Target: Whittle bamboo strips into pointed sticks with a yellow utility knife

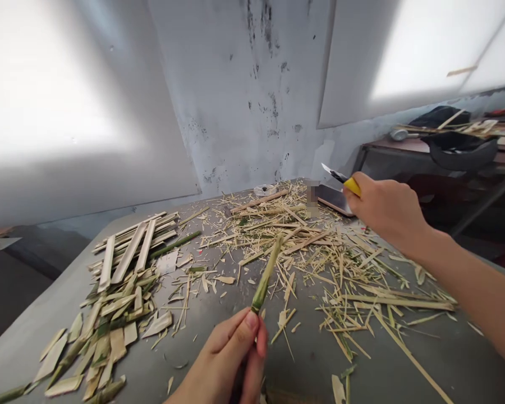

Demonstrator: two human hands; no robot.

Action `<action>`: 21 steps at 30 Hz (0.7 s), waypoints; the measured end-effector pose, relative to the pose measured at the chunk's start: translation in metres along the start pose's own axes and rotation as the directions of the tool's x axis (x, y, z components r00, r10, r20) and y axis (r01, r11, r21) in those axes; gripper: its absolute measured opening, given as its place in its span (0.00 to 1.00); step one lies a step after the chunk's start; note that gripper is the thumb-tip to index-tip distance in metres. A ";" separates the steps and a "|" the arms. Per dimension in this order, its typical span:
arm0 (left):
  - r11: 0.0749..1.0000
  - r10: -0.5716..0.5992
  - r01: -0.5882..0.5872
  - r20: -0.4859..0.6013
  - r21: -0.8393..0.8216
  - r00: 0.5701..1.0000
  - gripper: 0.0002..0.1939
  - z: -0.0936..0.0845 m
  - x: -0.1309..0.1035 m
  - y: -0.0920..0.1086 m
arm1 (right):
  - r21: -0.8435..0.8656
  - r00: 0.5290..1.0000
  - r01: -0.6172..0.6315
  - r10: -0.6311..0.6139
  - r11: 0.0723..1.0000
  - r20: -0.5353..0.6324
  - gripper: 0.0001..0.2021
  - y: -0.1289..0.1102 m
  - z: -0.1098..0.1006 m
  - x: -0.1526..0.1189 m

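Note:
My left hand (235, 348), low in the middle of the view, is closed around the lower end of a green bamboo stick (268, 275). The stick tilts up and away from me, pale toward its tip and darker green by my thumb. Up at the right, my right hand (387, 207) grips a utility knife (348, 182) with a yellow handle. Its bare blade points up and left, well apart from the stick. Below and around both hands, bamboo shavings (311, 241) lie strewn over the grey table (219, 365).
Split bamboo strips (128, 252) and short bamboo pieces (105, 336) are heaped at the left. A phone (332, 201) lies behind the shavings, near a clear round spool (265, 191). At the right, a second table (398, 145) holds a dark cap (463, 148).

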State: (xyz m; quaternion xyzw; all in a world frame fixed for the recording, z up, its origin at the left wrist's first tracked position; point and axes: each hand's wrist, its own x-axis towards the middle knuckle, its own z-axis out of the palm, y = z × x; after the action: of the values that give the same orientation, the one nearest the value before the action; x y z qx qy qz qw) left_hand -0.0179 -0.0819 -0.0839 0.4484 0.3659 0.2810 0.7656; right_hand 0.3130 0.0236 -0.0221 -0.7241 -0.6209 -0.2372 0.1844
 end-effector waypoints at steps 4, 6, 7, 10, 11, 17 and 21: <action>0.998 0.022 -0.022 0.003 0.053 1.000 0.32 -0.007 0.008 -0.007 | 0.140 0.962 0.272 -0.272 0.952 -0.019 0.09 -0.015 -0.006 -0.019; 0.998 0.041 -0.039 -0.026 0.043 0.999 0.32 -0.008 0.008 -0.009 | 0.225 0.886 0.455 -0.464 0.862 -0.013 0.05 -0.035 -0.007 -0.037; 0.998 0.049 -0.048 -0.028 0.036 0.998 0.31 -0.008 0.007 -0.010 | 0.257 0.842 0.526 -0.540 0.811 -0.017 0.04 -0.045 -0.007 -0.045; 0.998 0.065 -0.064 -0.005 0.022 0.998 0.30 -0.006 0.006 -0.014 | 0.303 0.739 0.651 -0.672 0.696 -0.043 0.05 -0.063 -0.007 -0.065; 0.997 0.069 -0.069 -0.007 0.023 0.998 0.29 -0.006 0.005 -0.015 | 0.306 0.722 0.669 -0.690 0.677 -0.051 0.06 -0.066 -0.006 -0.069; 0.987 0.099 -0.083 -0.108 0.138 0.989 0.30 0.003 0.004 -0.016 | 0.301 0.718 0.663 -0.696 0.686 0.004 0.08 -0.076 0.002 -0.086; 0.967 0.075 -0.034 -0.155 0.252 0.985 0.33 0.007 -0.006 -0.010 | 0.217 0.800 0.522 -0.561 0.825 0.210 0.03 -0.072 0.008 -0.075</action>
State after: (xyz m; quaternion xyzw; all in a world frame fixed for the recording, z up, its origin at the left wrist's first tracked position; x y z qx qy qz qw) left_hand -0.0142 -0.0940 -0.0889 0.5262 0.4473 0.2895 0.6627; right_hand 0.2346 -0.0212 -0.0732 -0.5252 -0.8368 -0.1342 0.0774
